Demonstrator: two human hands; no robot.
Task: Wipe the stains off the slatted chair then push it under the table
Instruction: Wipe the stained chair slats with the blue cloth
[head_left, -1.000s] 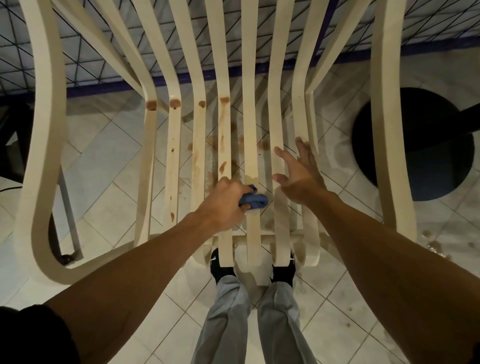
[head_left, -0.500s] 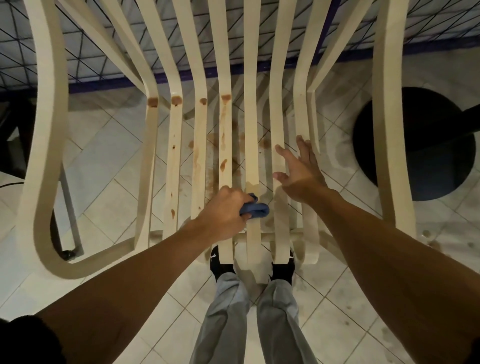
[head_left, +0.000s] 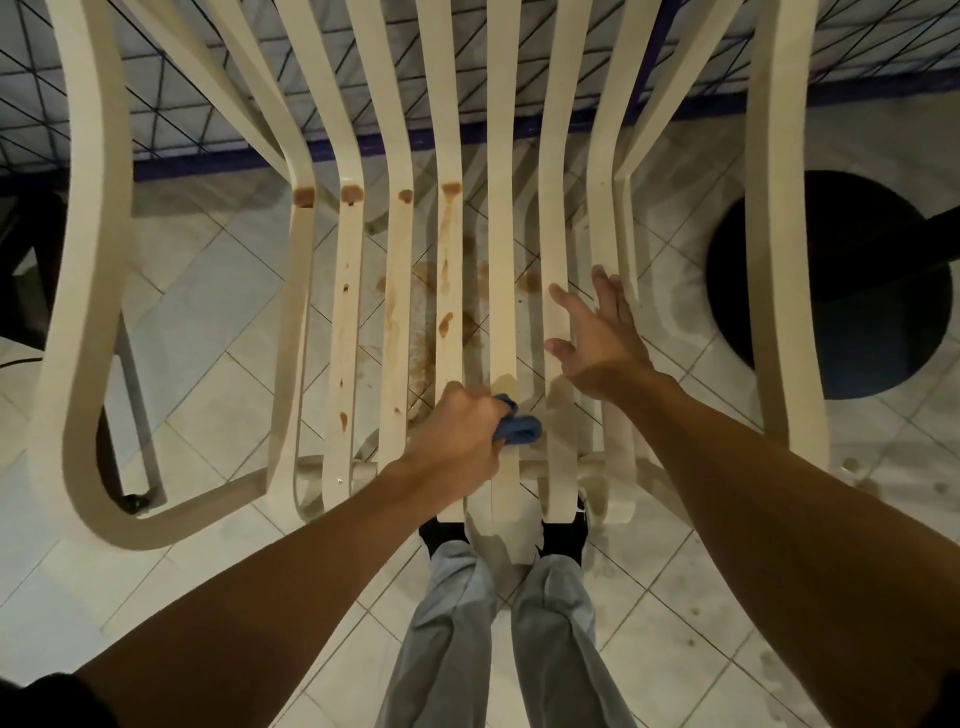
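Barely a stroke further on: our left hand (head_left: 457, 431), clenched around the blue cloth (head_left: 519, 430), has slid a touch nearer the front edge of the seat along the middle slats. Our right hand (head_left: 597, 338) stays flat with fingers spread, bracing the slats just beside it. The brown stains (head_left: 445, 325) on the slats to the left look untouched, so we judge most of the wiping lies ahead. The slatted chair (head_left: 501, 312) stands on the tiled floor (head_left: 208, 291), facing us, its slats running lengthwise from our feet away to the backrest.
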